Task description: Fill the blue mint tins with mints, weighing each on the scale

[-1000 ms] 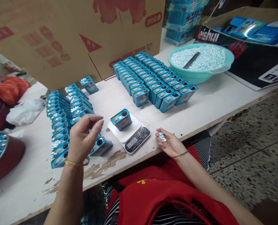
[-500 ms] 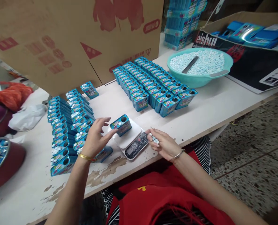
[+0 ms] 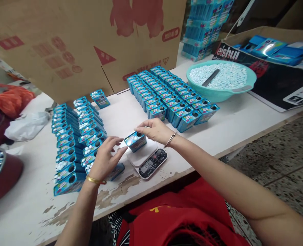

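Note:
A blue tin (image 3: pixel 136 142) with a round hole in its top stands on a small white kitchen scale (image 3: pixel 145 153), whose display is lit. A few white candies lie on its lid. My right hand (image 3: pixel 155 131) is over the tin with its fingers bunched at the hole; a little white shows among them, and the rest of what it holds is hidden. Just left of the tin is my left hand (image 3: pixel 107 158), its thumb and fingers apart and nothing in its grasp. Its thumb tip is close to the tin; I cannot tell if it touches.
Rows of blue tins topped with candies (image 3: pixel 92 136) stand at left, and more tins (image 3: pixel 164 92) stand behind the scale. A turquoise basin (image 3: pixel 213 94) holds white candies and a dark flat tool. Around are a large cardboard box (image 3: pixel 77 41), a red bowl (image 3: pixel 9 181) and an open carton (image 3: pixel 256 75).
My right hand, palm up with white candies before, has moved left from beside the scale and turned over above the tin. My left hand has stayed near the tin.

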`<state>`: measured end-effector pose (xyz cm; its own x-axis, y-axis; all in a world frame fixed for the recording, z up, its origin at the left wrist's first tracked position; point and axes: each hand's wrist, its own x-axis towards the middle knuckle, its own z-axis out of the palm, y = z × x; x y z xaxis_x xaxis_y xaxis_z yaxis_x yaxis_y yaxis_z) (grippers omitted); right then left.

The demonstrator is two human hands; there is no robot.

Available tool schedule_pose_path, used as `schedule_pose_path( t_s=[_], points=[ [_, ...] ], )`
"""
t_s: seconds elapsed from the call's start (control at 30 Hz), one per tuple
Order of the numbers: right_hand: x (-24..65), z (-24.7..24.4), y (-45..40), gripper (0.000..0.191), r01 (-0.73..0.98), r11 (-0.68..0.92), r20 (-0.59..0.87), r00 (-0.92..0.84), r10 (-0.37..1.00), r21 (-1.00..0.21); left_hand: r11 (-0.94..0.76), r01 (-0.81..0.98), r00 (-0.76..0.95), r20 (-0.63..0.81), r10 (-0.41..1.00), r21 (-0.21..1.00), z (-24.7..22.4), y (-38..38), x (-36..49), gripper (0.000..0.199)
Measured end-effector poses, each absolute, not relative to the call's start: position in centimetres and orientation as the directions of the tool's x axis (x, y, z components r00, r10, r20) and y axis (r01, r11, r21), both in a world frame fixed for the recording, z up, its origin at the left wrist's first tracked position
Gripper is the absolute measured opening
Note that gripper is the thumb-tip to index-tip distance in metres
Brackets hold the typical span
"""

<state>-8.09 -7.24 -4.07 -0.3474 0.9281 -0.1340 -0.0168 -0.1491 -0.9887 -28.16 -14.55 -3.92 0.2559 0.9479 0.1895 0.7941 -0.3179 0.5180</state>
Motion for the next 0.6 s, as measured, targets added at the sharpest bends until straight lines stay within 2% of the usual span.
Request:
schedule_pose_path(
  t_s=[0.07,0.17,0.27,0.37,0.5,0.6],
  points=[
    [-7.8,-4.1,-7.2,0.026,-0.077,-0.205,-0.164,-0.366,0.916,-0.976,-0.324,0.788,0.254,0.204,0.946,0.523,-4.0,-14.5,-28.3,0.028],
    [-6.3,-4.7,-7.4,0.025,-0.258,-0.325,-0.212,-0.385,0.898,-0.91,-0.317,0.79,0.234,0.22,0.947,0.525,-3.8,-14.6,-28.4,0.028],
    [-3.8,-6.8,-8.0,0.024,-0.447,-0.442,-0.294,-0.364,0.884,-0.777,-0.304,0.794,0.222,0.214,0.951,0.527,-3.6,-14.6,-28.5,0.029],
    [-1.1,-10.2,-9.5,0.019,-0.553,-0.535,-0.46,-0.283,0.842,-0.639,-0.34,0.796,0.232,0.266,0.935,0.5,-3.6,-14.6,-28.2,0.03],
    [1.2,-14.1,-12.3,0.019,-0.571,-0.563,-0.545,-0.226,0.807,-0.598,-0.473,0.821,0.327,0.418,0.848,0.318,-4.0,-14.6,-27.2,0.031],
    [1.5,-15.4,-13.8,0.021,-0.569,-0.569,-0.562,-0.212,0.799,-0.594,-0.513,0.843,0.417,0.405,0.814,0.162,-4.7,-14.4,-26.3,0.032]
  ],
)
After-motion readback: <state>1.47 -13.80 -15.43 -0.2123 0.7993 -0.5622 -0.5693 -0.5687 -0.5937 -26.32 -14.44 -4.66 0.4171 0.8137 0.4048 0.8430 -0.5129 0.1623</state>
